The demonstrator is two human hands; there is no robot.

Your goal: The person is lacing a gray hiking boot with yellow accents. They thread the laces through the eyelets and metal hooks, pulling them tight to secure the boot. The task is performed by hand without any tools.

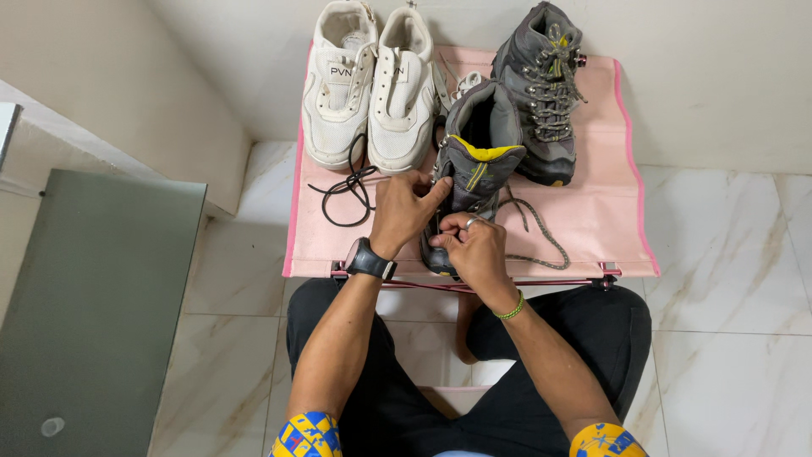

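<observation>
A pink fabric shelf on a thin metal frame (609,203) stands on pale marble floor tiles (727,279). On it, a pair of white lace-up sneakers (372,85) lies beside a grey hiking boot (545,93). Nearer the person sits a second grey boot with yellow tongue lining (478,144) (its grey lace (541,241) trails loose). The left hand (402,211) pinches the boot's lacing; the right hand (475,250), fingers curled, grips there too.
</observation>
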